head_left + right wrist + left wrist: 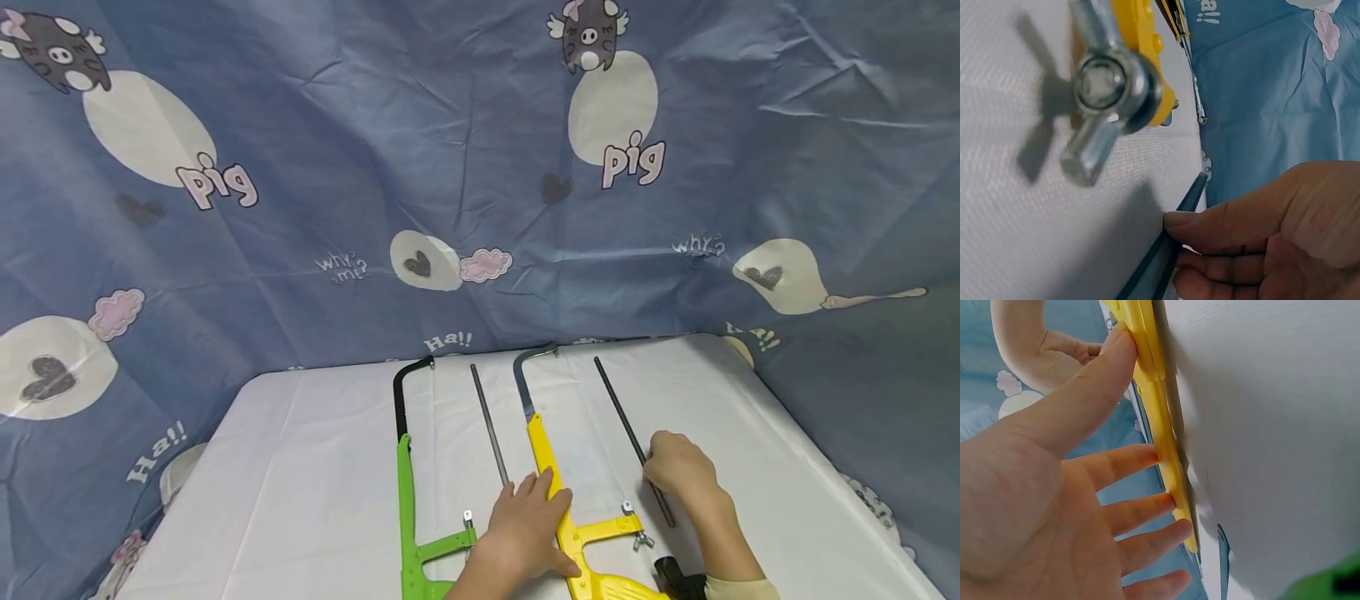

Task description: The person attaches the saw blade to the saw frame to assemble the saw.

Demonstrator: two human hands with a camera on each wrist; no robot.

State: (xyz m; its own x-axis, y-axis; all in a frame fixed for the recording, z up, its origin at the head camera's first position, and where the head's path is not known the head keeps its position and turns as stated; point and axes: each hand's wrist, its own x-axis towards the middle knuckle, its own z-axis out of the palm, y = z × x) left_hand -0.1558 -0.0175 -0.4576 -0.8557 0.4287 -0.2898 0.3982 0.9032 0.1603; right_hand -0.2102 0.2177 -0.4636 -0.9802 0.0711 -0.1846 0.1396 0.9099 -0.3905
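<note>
A yellow hacksaw frame (543,446) with a grey bow lies on the white table. My left hand (525,521) rests on it with fingers spread. In the left wrist view, the thumb and fingertips of this left hand (1079,487) touch the yellow edge (1163,425). To the right, my right hand (681,471) pinches a dark hacksaw blade (618,408) near its lower part. The right wrist view shows the thumb on the blade (1192,192), whose far end points toward the backdrop. A metal wing nut (1100,87) on the frame looms close there.
A green hacksaw frame (407,500) with a black bow lies at the left. Between the frames is another blade (489,425), its near end hidden by my left hand. A blue printed cloth (480,183) hangs behind the white table (315,483).
</note>
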